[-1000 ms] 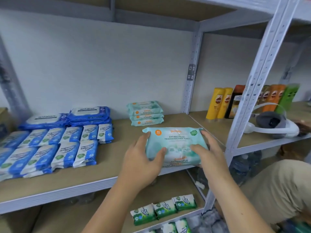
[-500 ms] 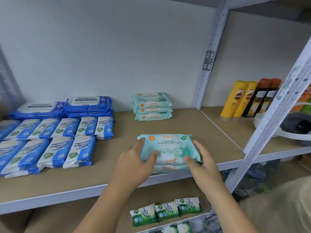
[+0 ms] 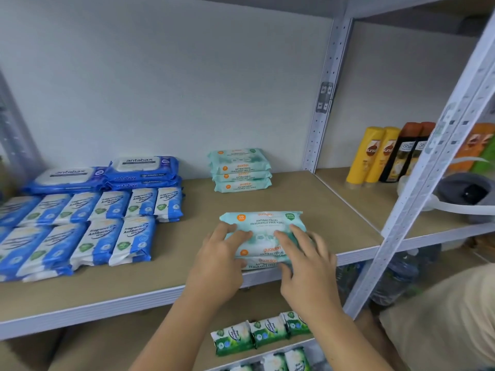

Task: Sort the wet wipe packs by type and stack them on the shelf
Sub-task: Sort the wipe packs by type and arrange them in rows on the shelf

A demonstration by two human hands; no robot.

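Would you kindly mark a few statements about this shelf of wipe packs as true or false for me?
1. The left hand and the right hand both rest on the front teal stack. True.
2. The back teal stack holds five packs. False: three packs show.
3. The antabax packs lie behind the small blue-and-white packs. True.
4. The small green packs lie beside the yellow bottles. False: the packs lie on the lower shelf, while the bottles stand higher up in the bay to the right.
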